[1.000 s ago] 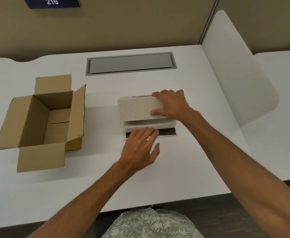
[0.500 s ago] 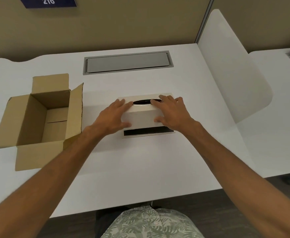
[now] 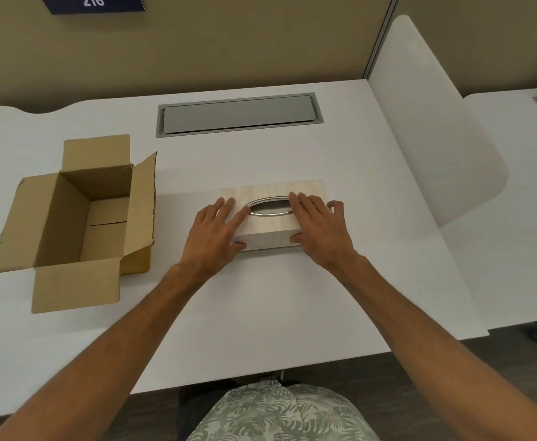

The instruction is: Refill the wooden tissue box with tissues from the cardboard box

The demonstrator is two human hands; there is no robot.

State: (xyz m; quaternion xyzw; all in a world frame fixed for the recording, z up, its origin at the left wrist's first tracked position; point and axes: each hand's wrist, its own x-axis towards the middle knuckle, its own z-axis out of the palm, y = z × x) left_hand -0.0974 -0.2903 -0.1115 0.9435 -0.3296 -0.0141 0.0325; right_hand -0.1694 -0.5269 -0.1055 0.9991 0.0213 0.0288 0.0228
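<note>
The pale wooden tissue box point(image 3: 272, 226) lies flat in the middle of the white desk point(image 3: 261, 313), its metal-rimmed oval slot point(image 3: 270, 206) facing up and dark inside. My left hand point(image 3: 214, 230) rests on its left end, fingers spread over the top and thumb on the front face. My right hand point(image 3: 319, 229) holds the right end the same way. The brown cardboard box point(image 3: 79, 218) stands open to the left, and its visible inside shows only cardboard. No tissue shows.
A grey cable hatch point(image 3: 238, 114) is set into the desk behind the tissue box. A white curved divider point(image 3: 436, 122) stands at the right, with another desk beyond it. A beige partition wall runs along the back.
The wooden cover went from tilted up over the base, with the tissue stack showing, to lowered flat. My left hand moved from the front of the stack onto the box's left end.
</note>
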